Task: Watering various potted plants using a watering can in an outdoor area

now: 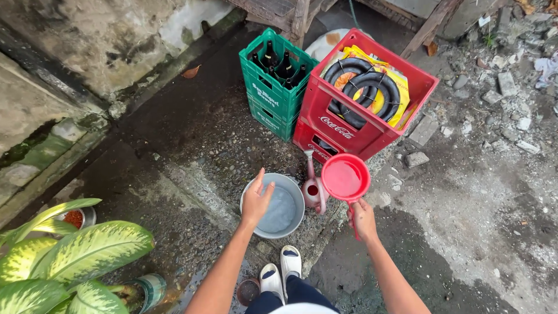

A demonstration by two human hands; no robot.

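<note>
Right hand (364, 218) grip closed on red dipper (346, 177) handle; left hand (256, 199) open, over grey basin (293, 215) rim.

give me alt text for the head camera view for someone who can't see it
A person's right hand holds a red dipper of water over a small pink watering can, while the left hand rests on a grey basin. Red and green crates stand behind.

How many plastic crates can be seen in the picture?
2: a green crate with bottles, and a red crate right of it, touching, beyond the basin. Others may lie out of view.
</note>
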